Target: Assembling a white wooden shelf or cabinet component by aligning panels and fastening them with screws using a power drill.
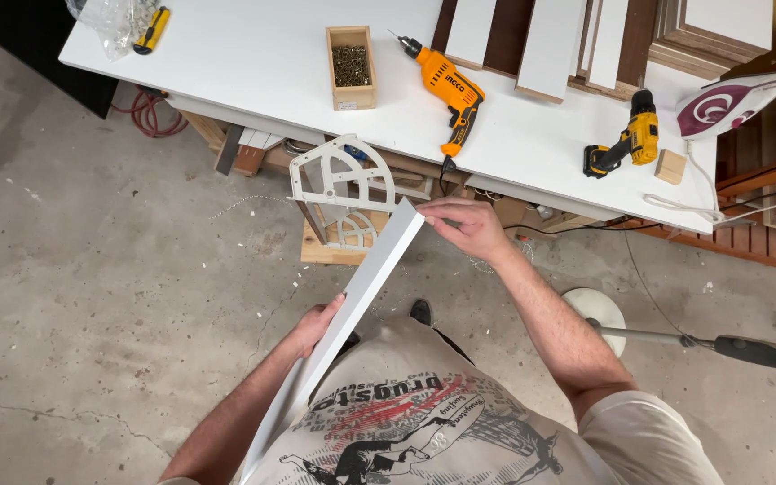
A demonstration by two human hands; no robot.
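The near end of the white board [352,305] runs behind my left fingers [321,316] and off the bottom edge. Beyond my right fingertips [431,214], shelf clutter under the table [253,63] is shadowed — unreadable.

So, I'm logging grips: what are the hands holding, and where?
Both hold a long white board: the left hand grips its edge near the middle, and the right hand pinches its far top corner.

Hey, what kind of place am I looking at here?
Probably a woodworking or furniture workshop: a white workbench carries two orange power drills and a wooden box of screws, and both hands hold a long white board over a bare concrete floor.
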